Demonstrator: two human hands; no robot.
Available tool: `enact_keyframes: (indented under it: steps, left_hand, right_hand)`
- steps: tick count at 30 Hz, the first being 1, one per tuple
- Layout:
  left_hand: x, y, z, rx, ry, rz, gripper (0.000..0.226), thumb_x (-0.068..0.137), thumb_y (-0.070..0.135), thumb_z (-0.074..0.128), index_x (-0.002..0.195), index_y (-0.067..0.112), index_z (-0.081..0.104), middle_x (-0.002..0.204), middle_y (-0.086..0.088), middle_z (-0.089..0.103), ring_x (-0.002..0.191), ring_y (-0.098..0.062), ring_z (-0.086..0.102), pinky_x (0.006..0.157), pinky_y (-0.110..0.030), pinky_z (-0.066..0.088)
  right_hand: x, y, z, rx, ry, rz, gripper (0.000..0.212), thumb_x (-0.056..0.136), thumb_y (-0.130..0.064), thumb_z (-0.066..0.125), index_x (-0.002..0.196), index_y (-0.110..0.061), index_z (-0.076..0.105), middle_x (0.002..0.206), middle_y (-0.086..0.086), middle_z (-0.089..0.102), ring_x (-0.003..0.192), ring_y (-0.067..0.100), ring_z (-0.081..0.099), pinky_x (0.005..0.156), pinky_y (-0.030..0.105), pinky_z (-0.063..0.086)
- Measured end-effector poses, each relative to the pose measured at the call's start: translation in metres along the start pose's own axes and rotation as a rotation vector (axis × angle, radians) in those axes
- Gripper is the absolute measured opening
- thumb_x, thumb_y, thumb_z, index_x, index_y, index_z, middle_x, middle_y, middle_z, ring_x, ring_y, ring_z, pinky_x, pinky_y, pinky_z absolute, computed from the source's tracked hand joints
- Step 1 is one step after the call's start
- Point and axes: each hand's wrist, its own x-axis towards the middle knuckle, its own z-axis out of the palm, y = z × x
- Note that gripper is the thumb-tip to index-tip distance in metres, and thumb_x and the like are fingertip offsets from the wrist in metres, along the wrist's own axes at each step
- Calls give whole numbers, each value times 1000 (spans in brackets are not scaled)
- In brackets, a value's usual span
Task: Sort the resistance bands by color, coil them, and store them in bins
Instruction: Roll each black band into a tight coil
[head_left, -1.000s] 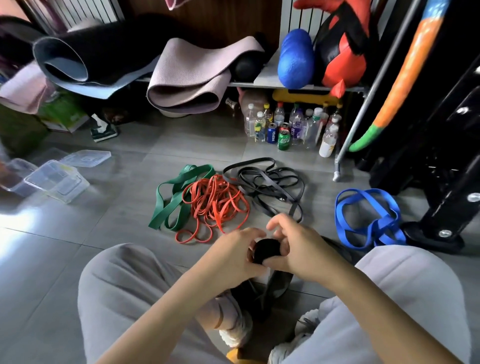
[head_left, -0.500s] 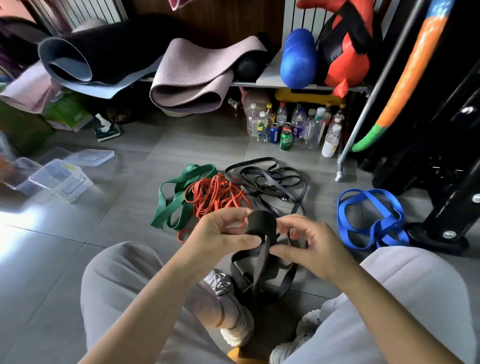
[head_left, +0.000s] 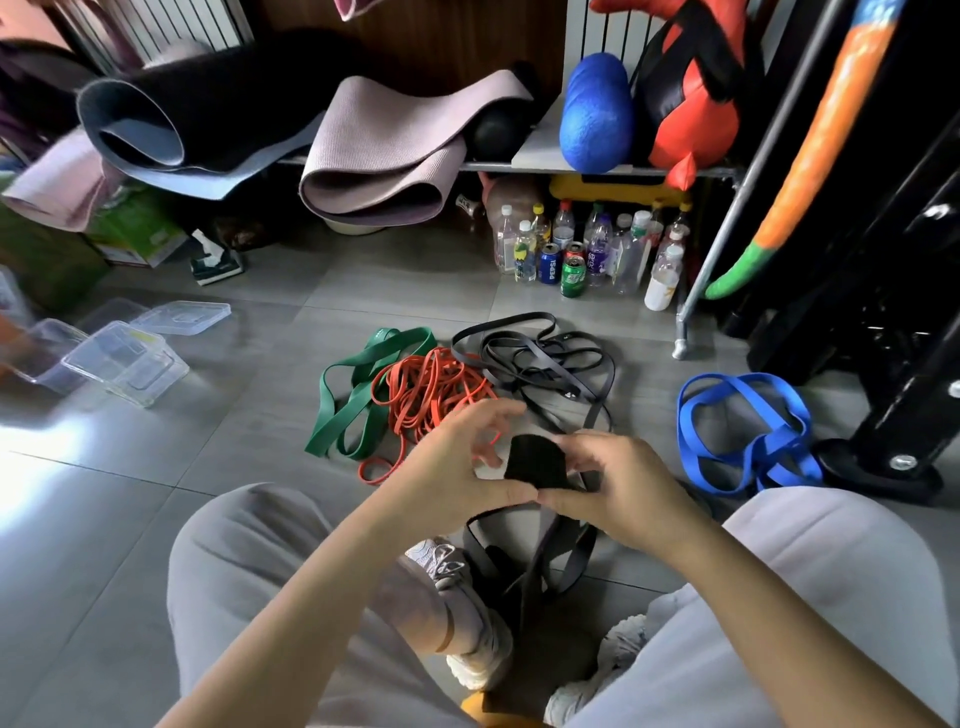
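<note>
- While my right hand (head_left: 613, 488) pinches the rolled part of the wide black rubber resistance band (head_left: 545, 551), thumb beneath and fingertips over the top edge, my left hand (head_left: 452, 467) has spread its fingers and lifted them off; only the left thumb lies along the underside of the black coil (head_left: 535, 462)
- Half a second ago the left hand was wrapped round that coil while the right fed band onto it; the hold has now swapped sides, which I read as the left re-setting for the next turn
- The coil is in the air between my knees, above my shoes, and the unrolled tail hangs from it in loops down to the grey tiled floor (head_left: 260, 467) between my feet
- A fair length is loose, so this band is only partly coiled, and I judge the roll would spring open if the right pinch slackened
- Sorting looks done, and the piles have not moved: the flat green band (head_left: 358, 395) touches the heap of thin orange bands (head_left: 431, 395), the tangle of narrow black bands (head_left: 540, 358) lies just beside that, and the wide blue band (head_left: 743, 431) is well apart on my right
- The clear plastic bins (head_left: 124, 364) and a loose clear lid (head_left: 182, 317) sit well off to my left; the nearest look empty, so storing has not begun
</note>
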Motion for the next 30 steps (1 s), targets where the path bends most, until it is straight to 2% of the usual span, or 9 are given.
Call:
enact_keyframes:
  steps: [2,5,7,10,13,16,21,25,30]
  left_hand:
    - [4,7,-6,266,-65,109,60,71,37,78,126,30,54,101,17,49,75,3,52,67,-7,39]
    - [5,14,-9,414,-58,174,41,75,31,75,115,26,65,93,11,58,72,1,49,70,-14,43]
    - [5,14,-11,305,5,127,37,75,23,76,110,29,66,93,16,63,76,-1,55,73,-19,48]
    - [0,9,-10,-129,58,39,39,73,9,78,96,37,65,81,24,68,76,3,64,71,-13,51]
    - [-4,4,-1,-447,100,33,37,72,1,76,98,25,68,85,4,73,81,-12,69,72,-19,53]
    - [-8,2,9,-752,121,0,33,67,9,74,97,20,68,86,3,74,80,-9,69,69,-17,53]
    - [-10,1,12,-753,114,-18,38,66,13,74,102,15,65,89,2,72,81,-15,67,69,-23,55]
    - [-6,6,10,-548,90,-8,42,72,6,76,106,23,59,96,3,67,79,-16,65,68,-27,57]
    - [-6,6,7,-686,88,-73,36,73,-9,70,101,12,61,87,-5,68,67,-11,67,62,-19,54]
  right_hand:
    - [3,-2,0,-125,-56,-13,30,73,-26,75,102,-22,69,87,-8,62,85,5,61,79,36,51]
    - [5,-5,0,-139,-42,-18,29,72,-26,75,100,-24,68,91,-8,63,87,4,60,78,28,50]
    - [2,-4,-3,-5,29,-26,34,70,-22,78,100,-33,67,93,-11,65,89,0,60,79,15,47]
    - [-2,-3,-5,167,84,-30,39,68,-24,82,96,-46,64,94,-17,64,92,3,62,84,17,48]
    - [-5,-3,-1,303,95,-35,40,70,-26,80,96,-53,65,98,-17,66,94,3,63,86,16,47]
    - [-6,-4,2,417,108,1,41,68,-22,81,97,-48,67,97,-9,71,91,7,68,79,16,50]
    - [-7,-8,0,492,66,1,44,71,-8,79,92,-45,70,89,-7,74,83,8,70,71,13,51]
    - [-4,-9,0,529,85,-9,37,72,-6,77,93,-36,72,91,0,74,85,15,71,75,20,54]
    - [-2,-11,-4,554,62,-9,35,66,-22,76,94,-42,72,93,-5,74,90,12,70,80,19,52]
